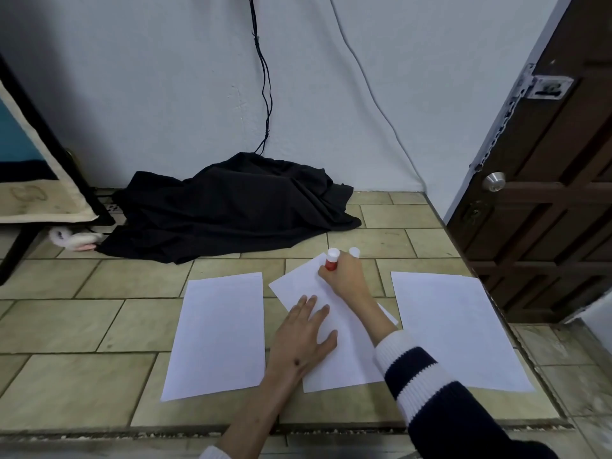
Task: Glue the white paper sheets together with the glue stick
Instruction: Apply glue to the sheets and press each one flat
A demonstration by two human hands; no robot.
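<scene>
Three white paper sheets lie on the tiled floor. The left sheet (217,332) and the right sheet (453,329) lie flat and apart. The middle sheet (298,279) is turned at an angle between them. My left hand (304,339) presses flat on the middle sheet with fingers spread. My right hand (344,274) grips a red glue stick (331,260) with a white end, tip down on the far corner of the middle sheet. A white cap (354,252) stands on the floor just behind that hand.
A black cloth heap (231,207) lies against the wall beyond the sheets, with cables hanging above it. A brown door (546,193) stands at the right. A dark furniture leg (20,250) and a pale slipper (74,240) are at the left.
</scene>
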